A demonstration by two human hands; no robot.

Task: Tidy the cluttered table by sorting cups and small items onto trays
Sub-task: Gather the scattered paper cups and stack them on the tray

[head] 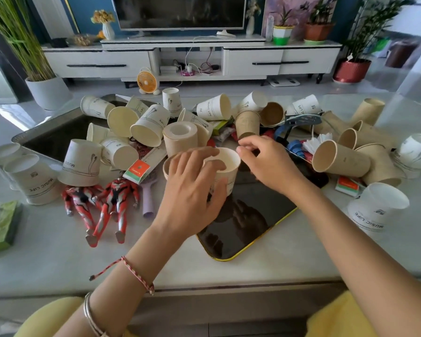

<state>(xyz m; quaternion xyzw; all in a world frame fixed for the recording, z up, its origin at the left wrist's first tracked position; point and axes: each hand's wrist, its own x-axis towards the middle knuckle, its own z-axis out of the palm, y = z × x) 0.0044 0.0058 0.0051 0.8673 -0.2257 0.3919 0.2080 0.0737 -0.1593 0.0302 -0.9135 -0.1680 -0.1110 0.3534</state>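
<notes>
My left hand (pixel 192 188) grips a white paper cup (pixel 229 166) that stands upright at the far edge of the black tray with a yellow rim (pixel 238 257); my fingers reach over its rim and my thumb wraps its side. A tan cup (pixel 166 166) is partly hidden behind that hand. My right hand (pixel 265 161) hovers just right of the white cup with fingers loosely curled, holding nothing. Several white and tan paper cups (pixel 151 125) lie tumbled across the table behind.
A dark metal tray (pixel 51 137) sits at the back left under cups. Two red toy figures (pixel 102 205), a lilac brush (pixel 148 198), small orange packets (pixel 136 170) and blue clips (pixel 295 145) lie around. A green box (pixel 0 224) rests at the left edge.
</notes>
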